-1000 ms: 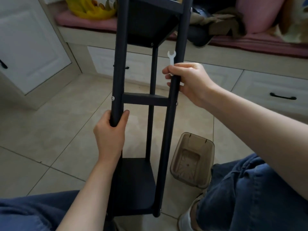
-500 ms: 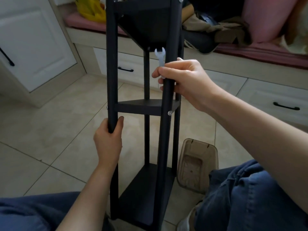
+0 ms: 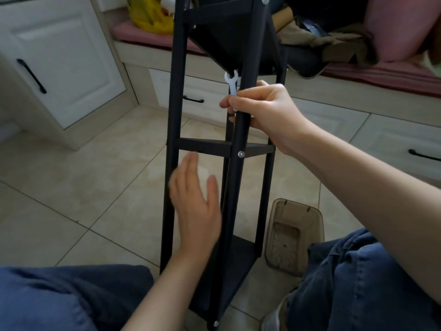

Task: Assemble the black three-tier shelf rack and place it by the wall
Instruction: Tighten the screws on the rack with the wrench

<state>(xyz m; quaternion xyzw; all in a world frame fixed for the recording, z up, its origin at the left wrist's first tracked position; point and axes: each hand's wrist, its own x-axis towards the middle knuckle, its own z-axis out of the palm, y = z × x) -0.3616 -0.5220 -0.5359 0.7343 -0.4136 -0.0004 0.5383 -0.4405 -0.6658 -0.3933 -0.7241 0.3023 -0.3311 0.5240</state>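
Head view: your right hand [image 3: 267, 114] grips a round matte post of the black rack [image 3: 177, 91] (flat white wrench [image 3: 232, 85] too); your left hand [image 3: 195, 206] is open, blurred.

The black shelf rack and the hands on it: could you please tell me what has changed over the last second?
The left hand has let go of the front left post and is now open beside it. The shelf rack has turned, so a fourth post shows at the right. The right hand still grips the front right post with the white wrench; the brown bin has not moved.
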